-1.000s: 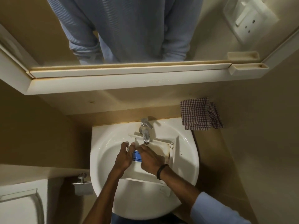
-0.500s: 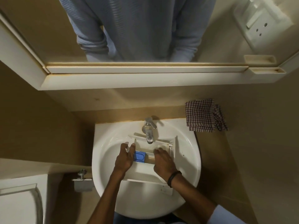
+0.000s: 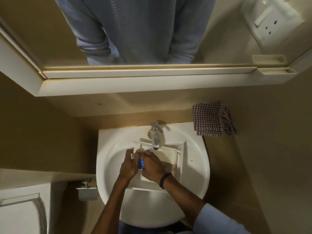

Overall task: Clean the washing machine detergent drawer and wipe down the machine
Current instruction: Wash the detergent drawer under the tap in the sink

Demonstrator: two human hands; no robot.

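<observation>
Both grips closed on detergent drawer [image 3: 170, 159] in sink [image 3: 199, 166] below tap [image 3: 155, 139]: left hand [image 3: 129, 166] clasping its left wall, right hand [image 3: 152, 168] pressing blue insert [image 3: 141, 163], drawer's long axis running away from tap.

There are no words, numbers, brand names or signs that can be read anywhere in this picture.
</observation>
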